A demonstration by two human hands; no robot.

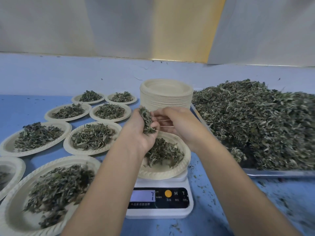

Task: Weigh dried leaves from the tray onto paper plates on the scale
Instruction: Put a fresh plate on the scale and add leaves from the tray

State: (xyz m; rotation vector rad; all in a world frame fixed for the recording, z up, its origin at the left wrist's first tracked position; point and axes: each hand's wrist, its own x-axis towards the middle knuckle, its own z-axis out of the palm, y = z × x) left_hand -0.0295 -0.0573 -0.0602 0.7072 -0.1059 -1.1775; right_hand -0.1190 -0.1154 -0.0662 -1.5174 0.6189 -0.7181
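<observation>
A white digital scale point(160, 200) stands near the front of the blue table, its display reading 7. On it sits a paper plate point(163, 172) with a small heap of dried leaves point(163, 154). My left hand point(141, 132) hovers above that plate, palm up, cupping a bunch of dried leaves point(147, 122). My right hand point(177, 123) is close beside it, fingers reaching toward the bunch; whether it pinches any leaves I cannot tell. A metal tray point(279, 172) at the right carries a big pile of dried leaves point(259, 121).
A tall stack of empty paper plates point(166, 96) stands just behind my hands. Several filled paper plates point(92, 138) cover the left half of the table. Leaf crumbs lie scattered on the blue surface point(213, 210) at the front right. A wall rises behind.
</observation>
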